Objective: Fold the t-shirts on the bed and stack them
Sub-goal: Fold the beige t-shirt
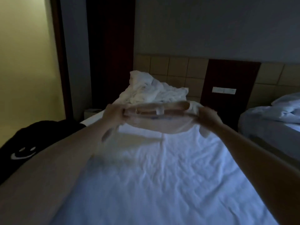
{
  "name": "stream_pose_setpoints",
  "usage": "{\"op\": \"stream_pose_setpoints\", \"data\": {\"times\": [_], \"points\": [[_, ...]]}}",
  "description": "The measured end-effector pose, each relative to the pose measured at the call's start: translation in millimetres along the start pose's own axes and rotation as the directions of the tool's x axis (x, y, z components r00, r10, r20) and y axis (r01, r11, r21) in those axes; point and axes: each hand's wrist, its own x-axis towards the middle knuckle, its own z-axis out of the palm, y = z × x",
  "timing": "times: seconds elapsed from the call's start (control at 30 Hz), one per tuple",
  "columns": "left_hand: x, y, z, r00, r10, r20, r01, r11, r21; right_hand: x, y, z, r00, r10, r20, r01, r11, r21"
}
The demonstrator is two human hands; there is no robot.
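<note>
A wide bed (162, 200) under a creased white sheet fills the near and middle of the view and serves as the folding place. A second bed with rumpled pale bedding (272, 117) stands apart at the right, and a tan headboard of padded squares (178, 67) runs along the far wall. At the far end of the bed lies a crumpled heap of white garments (151, 90), seemingly the supply not yet folded. A black garment with a white smiley print (24, 143) lies at the near left edge. Between the heap and the camera, a thin white t-shirt (154, 122) is held up above the sheet, collar edge uppermost. The left hand (113, 114) and the right hand (209, 117) each hold one end of that top edge, and each grip is closed on the cloth with curled fingers. Holding it taut like this probably squares the shirt for laying flat; blur hides finer finger detail
</note>
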Motion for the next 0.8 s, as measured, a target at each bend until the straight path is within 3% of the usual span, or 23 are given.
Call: {"op": "stream_pose_setpoints", "data": {"times": [0.03, 0.1, 0.17, 0.2, 0.23, 0.3, 0.37, 0.43, 0.53, 0.6, 0.67, 0.8], "points": [[-17, -9, 23, 0.993, 0.013, 0.120, -0.025, 0.995, 0.099, -16, 6, 28, 0.983, -0.004, 0.184, 0.010, 0.999, -0.034], [-61, -31, 76, 0.929, -0.011, 0.371, -0.072, 0.975, 0.209, -55, 18, 89, 0.853, -0.027, 0.522, 0.030, 1.000, 0.002], [-106, -50, 125, 0.851, -0.022, 0.524, -0.071, 0.985, 0.157, -95, 31, 148, 0.736, -0.101, 0.670, 0.066, 0.995, 0.077], [-126, -55, 143, 0.866, -0.013, 0.500, -0.036, 0.995, 0.088, -113, 32, 167, 0.748, -0.102, 0.656, 0.006, 0.989, 0.148], [-141, -60, 157, 0.907, -0.011, 0.421, 0.011, 1.000, 0.003, -128, 33, 180, 0.808, -0.069, 0.585, -0.082, 0.970, 0.227], [-154, -64, 169, 0.988, 0.007, 0.153, 0.012, 0.993, -0.117, -147, 33, 193, 0.945, 0.001, 0.327, -0.115, 0.937, 0.329], [-154, -62, 167, 0.996, 0.089, -0.001, -0.088, 0.985, -0.148, -152, 31, 198, 0.995, 0.002, 0.100, -0.039, 0.925, 0.378], [-152, -61, 158, 0.976, 0.205, -0.079, -0.215, 0.965, -0.152, -152, 24, 190, 1.000, 0.007, 0.022, -0.016, 0.899, 0.438], [-152, -64, 144, 0.942, 0.311, -0.126, -0.325, 0.940, -0.105, -153, 16, 165, 0.999, 0.021, 0.024, -0.030, 0.848, 0.528], [-157, -63, 132, 0.959, 0.260, -0.114, -0.276, 0.947, -0.163, -158, 19, 147, 0.998, -0.051, 0.026, 0.031, 0.861, 0.508], [-167, -60, 117, 0.974, 0.212, -0.075, -0.224, 0.949, -0.224, -167, 28, 133, 0.983, -0.141, 0.115, 0.076, 0.892, 0.446], [-192, -49, 98, 0.950, 0.310, 0.046, -0.295, 0.934, -0.203, -196, 37, 109, 0.916, -0.248, 0.314, 0.145, 0.937, 0.316]]}}
